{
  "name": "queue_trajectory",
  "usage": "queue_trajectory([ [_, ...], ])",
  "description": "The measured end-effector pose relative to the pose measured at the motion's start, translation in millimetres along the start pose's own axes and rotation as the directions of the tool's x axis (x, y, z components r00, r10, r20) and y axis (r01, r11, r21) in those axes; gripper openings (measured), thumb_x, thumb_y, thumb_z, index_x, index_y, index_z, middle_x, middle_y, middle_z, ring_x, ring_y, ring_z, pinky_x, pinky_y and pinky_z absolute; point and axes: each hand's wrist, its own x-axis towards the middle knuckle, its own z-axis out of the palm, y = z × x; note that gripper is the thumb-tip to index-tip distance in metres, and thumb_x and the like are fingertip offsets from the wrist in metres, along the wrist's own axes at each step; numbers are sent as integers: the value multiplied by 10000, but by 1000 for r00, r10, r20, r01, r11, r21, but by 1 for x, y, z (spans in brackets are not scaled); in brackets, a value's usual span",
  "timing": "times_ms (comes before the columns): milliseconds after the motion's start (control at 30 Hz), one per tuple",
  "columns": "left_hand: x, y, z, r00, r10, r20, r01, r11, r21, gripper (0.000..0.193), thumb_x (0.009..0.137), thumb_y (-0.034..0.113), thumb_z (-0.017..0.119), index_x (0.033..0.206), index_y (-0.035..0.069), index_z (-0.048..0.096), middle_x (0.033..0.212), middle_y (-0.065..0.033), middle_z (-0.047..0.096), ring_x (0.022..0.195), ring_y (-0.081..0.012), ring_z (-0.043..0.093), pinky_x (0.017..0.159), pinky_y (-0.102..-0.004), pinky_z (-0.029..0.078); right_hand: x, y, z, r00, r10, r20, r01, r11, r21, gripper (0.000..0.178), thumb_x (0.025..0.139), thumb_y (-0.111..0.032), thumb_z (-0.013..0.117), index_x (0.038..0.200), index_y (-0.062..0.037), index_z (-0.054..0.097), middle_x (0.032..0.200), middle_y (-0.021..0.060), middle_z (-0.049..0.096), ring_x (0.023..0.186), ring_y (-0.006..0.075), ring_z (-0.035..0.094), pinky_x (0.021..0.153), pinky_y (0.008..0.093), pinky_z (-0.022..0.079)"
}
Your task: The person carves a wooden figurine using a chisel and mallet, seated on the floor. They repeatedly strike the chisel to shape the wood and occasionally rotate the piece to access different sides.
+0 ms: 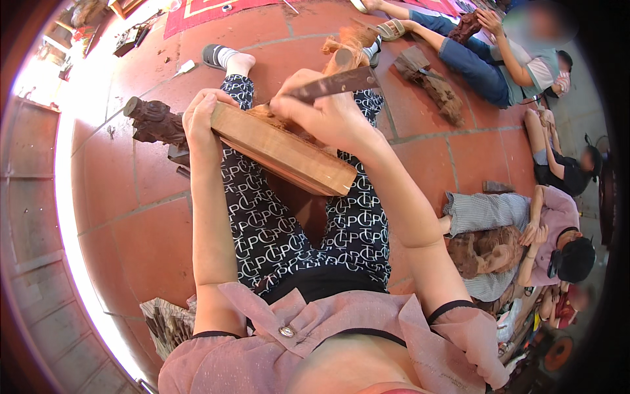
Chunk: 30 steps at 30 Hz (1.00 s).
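Observation:
A thick, light-brown wooden block [282, 148] is tilted over my lap, its plain long side facing me. My left hand [202, 118] is closed around its left end. Above its far face, my right hand [328, 115] has its fingers closed, with a dark flat strip [344, 84] running out of the hand to the right. The fingertips are close to the reddish, rough far face of the block, which is mostly hidden from me. The kind of tool the strip belongs to cannot be made out.
A dark carved wooden figure [154, 123] is left of my left hand. An orange-brown carved piece [348, 46] is near my right foot; another carved piece [430, 85] lies farther right. Several people sit along the right, one with a large carving [485, 251]. A bundle of tools [167, 328] lies lower left.

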Motion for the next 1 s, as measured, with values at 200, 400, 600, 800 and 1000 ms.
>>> queue_trajectory([
  [200, -3, 2, 1, 1000, -5, -5, 5, 1000, -2, 337, 868, 265, 435, 843, -38, 582, 796, -150, 616, 757, -196, 581, 734, -304, 446, 5, -10, -12, 985, 161, 70, -170, 971, 166, 188, 832, -205, 662, 793, -22, 641, 795, 18, 633, 789, 88, 580, 711, 259, 461],
  [400, -2, 2, 4, 1000, -7, -7, 7, 1000, -19, 336, 868, 265, 436, 829, -34, 585, 783, -145, 612, 752, -195, 581, 728, -299, 448, 17, 15, -4, 989, -86, -122, 43, 947, -318, 128, 788, -159, 672, 789, -33, 648, 683, 18, 602, 695, 129, 579, 644, 282, 451],
  [600, -2, 2, 5, 1000, 5, -2, -5, 1000, -9, 325, 868, 262, 435, 820, -24, 582, 782, -142, 611, 748, -194, 583, 729, -301, 449, -3, 5, -20, 992, 101, -77, -97, 994, 53, 182, 854, -217, 612, 846, -35, 625, 717, -21, 577, 670, 48, 495, 606, 227, 409],
  [800, -2, 4, 4, 1000, -15, -8, 15, 1000, -23, 319, 867, 254, 434, 830, -26, 583, 790, -144, 614, 767, -195, 583, 741, -306, 450, -7, -5, -14, 996, -89, 5, 89, 993, -75, 156, 846, -180, 583, 859, -27, 612, 796, 61, 578, 775, 166, 541, 703, 314, 429],
  [1000, -2, 2, 2, 1000, 7, -1, -7, 1000, -19, 320, 865, 254, 435, 825, -26, 584, 790, -145, 615, 764, -200, 583, 746, -307, 447, -10, -10, -4, 972, -233, -13, 224, 947, -229, 143, 810, -165, 601, 815, -28, 642, 797, 145, 606, 763, 292, 591, 698, 378, 466],
])
